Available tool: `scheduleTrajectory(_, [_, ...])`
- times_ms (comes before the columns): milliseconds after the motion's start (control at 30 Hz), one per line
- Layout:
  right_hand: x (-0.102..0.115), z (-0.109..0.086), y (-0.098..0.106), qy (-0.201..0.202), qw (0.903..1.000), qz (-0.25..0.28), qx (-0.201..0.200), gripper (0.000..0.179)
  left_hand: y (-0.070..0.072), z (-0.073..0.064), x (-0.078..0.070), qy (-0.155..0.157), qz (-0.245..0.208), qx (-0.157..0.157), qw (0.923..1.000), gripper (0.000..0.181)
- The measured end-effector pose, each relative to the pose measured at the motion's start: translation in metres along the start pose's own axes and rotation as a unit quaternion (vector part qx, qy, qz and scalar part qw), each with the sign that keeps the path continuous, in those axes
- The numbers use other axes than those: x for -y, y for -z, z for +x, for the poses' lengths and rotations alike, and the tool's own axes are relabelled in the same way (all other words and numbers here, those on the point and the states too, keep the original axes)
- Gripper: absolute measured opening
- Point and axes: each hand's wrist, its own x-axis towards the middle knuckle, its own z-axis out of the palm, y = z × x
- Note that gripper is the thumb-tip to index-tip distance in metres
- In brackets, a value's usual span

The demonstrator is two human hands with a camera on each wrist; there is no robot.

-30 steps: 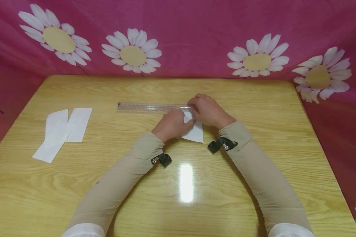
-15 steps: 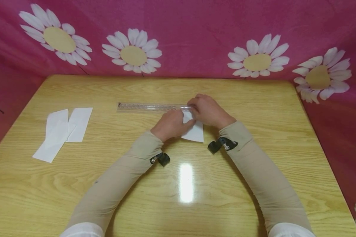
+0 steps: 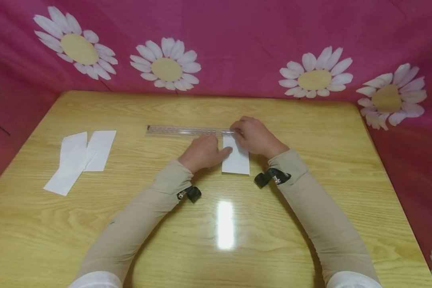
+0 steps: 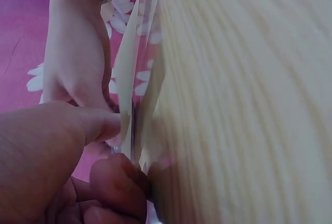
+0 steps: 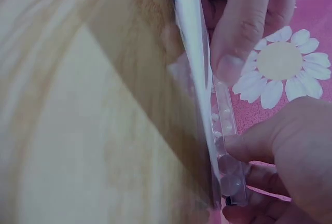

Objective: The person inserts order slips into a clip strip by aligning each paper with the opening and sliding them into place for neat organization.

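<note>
A clear plastic ruler lies crosswise toward the back of the table. Against its right end is a white paper piece, its near part sticking out toward me; the wrist views show it slightly raised off the tabletop. My right hand pinches the ruler's right end, thumb on one face and fingers behind. My left hand is at the paper's left edge, its thumb on the paper and its fingers curled by the ruler. The left fingertips are partly hidden in the head view.
Several white paper pieces overlap at the table's left side. The wooden table ends at the back against a pink flowered cloth. A black strap sits on the right sleeve, and a similar strap on the left.
My left hand has slid a little to the left, so more of the white paper shows. The right hand stays at the ruler's end. The head view has shifted slightly.
</note>
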Motion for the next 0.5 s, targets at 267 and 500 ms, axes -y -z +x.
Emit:
scheduleTrajectory(267, [-0.001,0.000,-0.002,-0.001,1.0000,-0.001,0.001,0.031,0.012,-0.011,0.019,0.012,-0.008,-0.013,0.9998,0.057])
scheduleTrajectory(500, [0.000,0.000,-0.003,-0.010,1.0000,0.001,-0.001,0.031,0.030,-0.025,0.039,0.027,-0.025,-0.035,0.9987,0.055])
